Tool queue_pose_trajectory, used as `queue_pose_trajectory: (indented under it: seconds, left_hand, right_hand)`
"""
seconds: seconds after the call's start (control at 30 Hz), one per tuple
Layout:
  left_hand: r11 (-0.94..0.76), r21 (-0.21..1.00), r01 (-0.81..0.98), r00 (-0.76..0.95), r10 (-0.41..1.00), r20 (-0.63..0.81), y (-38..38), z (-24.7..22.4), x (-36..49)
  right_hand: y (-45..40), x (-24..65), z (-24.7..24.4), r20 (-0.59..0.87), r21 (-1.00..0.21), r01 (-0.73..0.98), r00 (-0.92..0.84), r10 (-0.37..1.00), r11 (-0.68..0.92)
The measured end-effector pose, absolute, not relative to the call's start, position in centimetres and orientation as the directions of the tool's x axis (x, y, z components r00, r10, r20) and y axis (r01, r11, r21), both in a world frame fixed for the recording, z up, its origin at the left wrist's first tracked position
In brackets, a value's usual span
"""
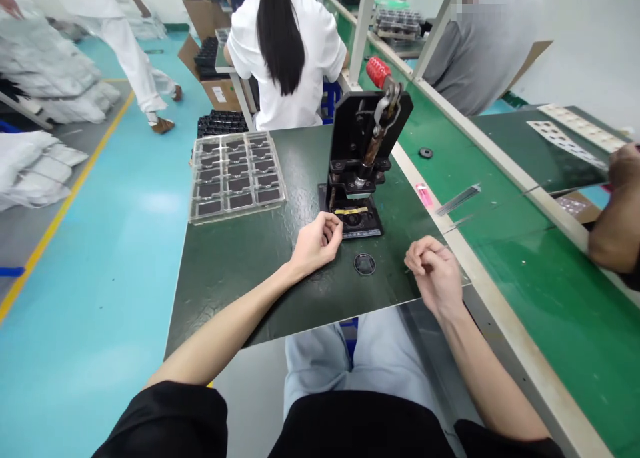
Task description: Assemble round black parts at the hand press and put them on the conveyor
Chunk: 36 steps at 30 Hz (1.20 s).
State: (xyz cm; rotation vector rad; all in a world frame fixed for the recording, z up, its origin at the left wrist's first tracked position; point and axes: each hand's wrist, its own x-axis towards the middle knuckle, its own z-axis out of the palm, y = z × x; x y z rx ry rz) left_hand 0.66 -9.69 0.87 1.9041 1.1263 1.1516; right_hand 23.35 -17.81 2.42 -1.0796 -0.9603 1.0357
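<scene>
Beside the front left corner of a black toggle press [357, 158] rests my left hand [317, 241], its fingers curled in toward the thumb. Whether anything sits inside them is hidden. My right hand [436, 275] is over the right side of the dark green table [225, 265], fingers and thumb drawn together; what they pinch, if anything, is too small to make out. A round black part [365, 264] lies flat between my hands, touched by neither. The press has a red-gripped lever [379, 71] standing up, and a yellow strip [351, 211] crosses its base.
A clear compartment tray [236, 177] with dark flat pieces stands at the table's left. On the right, a green conveyor belt [500, 245] carries thin strips [459, 199] and a small black ring [425, 153]. Co-workers sit ahead [295, 51] and across the belt [475, 51].
</scene>
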Motion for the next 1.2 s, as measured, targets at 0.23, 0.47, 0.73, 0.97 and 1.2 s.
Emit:
queue_pose_trajectory:
  seconds: [0.23, 0.47, 0.73, 0.97, 1.2]
  left_hand:
    - [-0.407, 0.845, 0.346, 0.256, 0.908, 0.333, -9.6, 1.1, 0.5]
    - [-0.458, 0.818, 0.348, 0.308, 0.88, 0.362, -9.5, 0.6, 0.5]
    - [-0.44, 0.828, 0.349, 0.294, 0.89, 0.349, -9.6, 0.3, 0.8]
    - [-0.462, 0.798, 0.386, 0.23, 0.886, 0.402, -9.8, 0.1, 0.9]
    - [-0.471, 0.764, 0.441, 0.237, 0.882, 0.407, -9.9, 0.1, 0.9]
  right_hand:
    - [-18.7, 23.2, 3.2, 0.336, -0.752, 0.544, -0.167, 0.927, 0.371]
    - [-17.9, 23.5, 2.0, 0.231, -0.532, 0.683, -0.452, 0.862, 0.5]
    - [-17.1, 23.2, 3.2, 0.354, -0.624, 0.553, -0.429, 0.831, 0.552]
    - [-9.9, 21.2, 4.5, 0.395, -0.65, 0.602, -0.253, 0.883, 0.463]
    - [-9.8, 22.8, 4.6, 0.471, -0.583, 0.652, -0.215, 0.855, 0.485]
